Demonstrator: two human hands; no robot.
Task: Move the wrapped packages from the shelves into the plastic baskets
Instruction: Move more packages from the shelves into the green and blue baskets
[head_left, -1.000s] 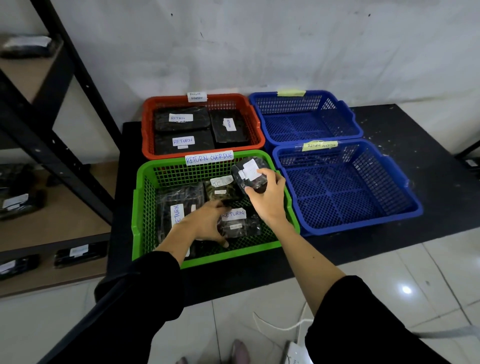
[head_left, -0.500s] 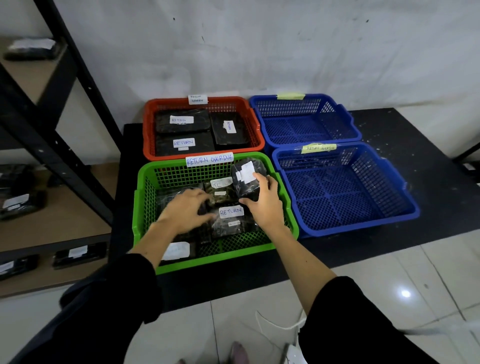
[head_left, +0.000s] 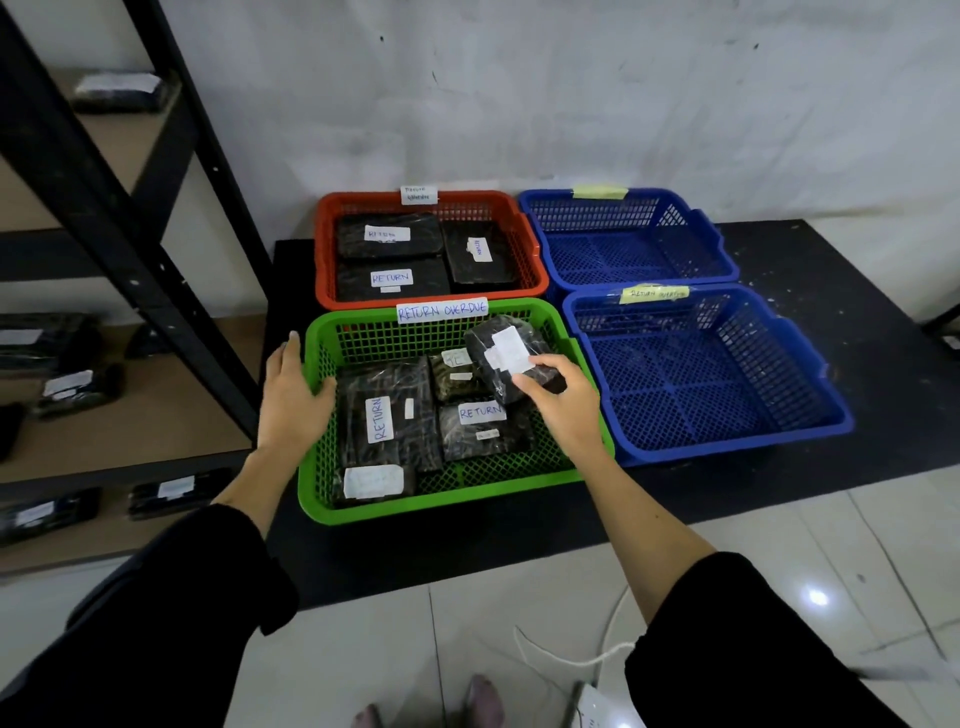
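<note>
A green basket (head_left: 457, 504) labelled "RETURN OVERDUE" holds several black wrapped packages with white labels. My right hand (head_left: 558, 400) pinches one black wrapped package (head_left: 506, 358), tilted against the basket's far right corner. My left hand (head_left: 293, 395) rests over the basket's left rim with the fingers straight, thumb inside the wall. A long package marked "RETURN" (head_left: 384, 415) lies flat just right of that hand. The red basket (head_left: 324, 249) behind holds three wrapped packages.
Two blue baskets (head_left: 727, 441) (head_left: 711, 249) stand to the right on a black mat (head_left: 857, 291). A black metal shelf unit (head_left: 156, 291) at the left carries more wrapped packages (head_left: 78, 387). A white wall is behind. A white cord (head_left: 582, 654) lies on the tiled floor.
My left hand has left the packages inside the green basket and moved left onto its rim. My right hand has lowered its package slightly toward the basket's far right corner.
</note>
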